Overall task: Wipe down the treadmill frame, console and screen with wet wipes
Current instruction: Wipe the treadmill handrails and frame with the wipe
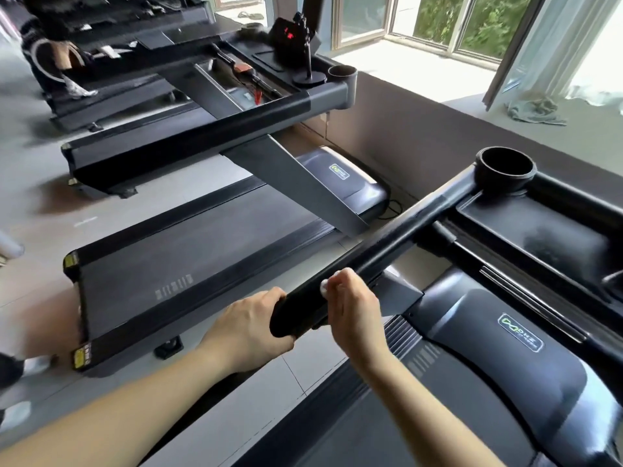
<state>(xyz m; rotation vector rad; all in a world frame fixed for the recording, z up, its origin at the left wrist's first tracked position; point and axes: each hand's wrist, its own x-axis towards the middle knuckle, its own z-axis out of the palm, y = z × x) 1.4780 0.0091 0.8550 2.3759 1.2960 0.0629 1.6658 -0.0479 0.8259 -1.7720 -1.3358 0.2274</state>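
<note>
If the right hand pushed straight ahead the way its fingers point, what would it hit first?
The black handrail: the right hand lies against it, pinching a white wipe. Past the rail, likely only air above the neighbouring treadmill's belt, though depth is unclear.

Pale tiled floor [37, 187] beneath a near treadmill [488, 348], a middle treadmill [202, 257] and a far treadmill [135, 91], side by side.
</note>
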